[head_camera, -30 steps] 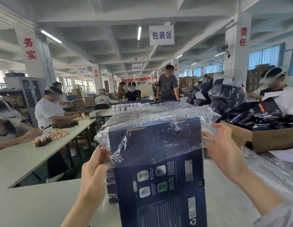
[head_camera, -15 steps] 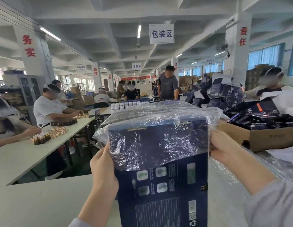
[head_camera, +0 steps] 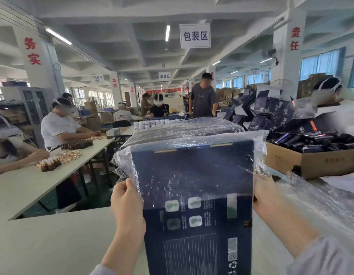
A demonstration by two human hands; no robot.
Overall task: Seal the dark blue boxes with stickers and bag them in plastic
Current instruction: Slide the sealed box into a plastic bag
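A tall dark blue box (head_camera: 198,231) stands upright in front of me on the pale table (head_camera: 53,241). A clear plastic bag (head_camera: 184,167) covers its upper half, with the bag's edge reaching about the middle of the box. My left hand (head_camera: 125,201) pinches the bag's edge at the box's left side. My right hand (head_camera: 265,199) grips the bag at the right side. Behind the box lies a row of boxes wrapped in plastic (head_camera: 184,130).
An open cardboard carton (head_camera: 315,161) of dark products stands at the right, with a heap of empty dark blue boxes (head_camera: 267,110) behind it. Loose plastic bags (head_camera: 320,199) lie at my right. Several people work at a long table (head_camera: 23,185) on the left.
Both hands have drawn the plastic bag further down over the box, and the hands now sit lower and closer to the box's sides.
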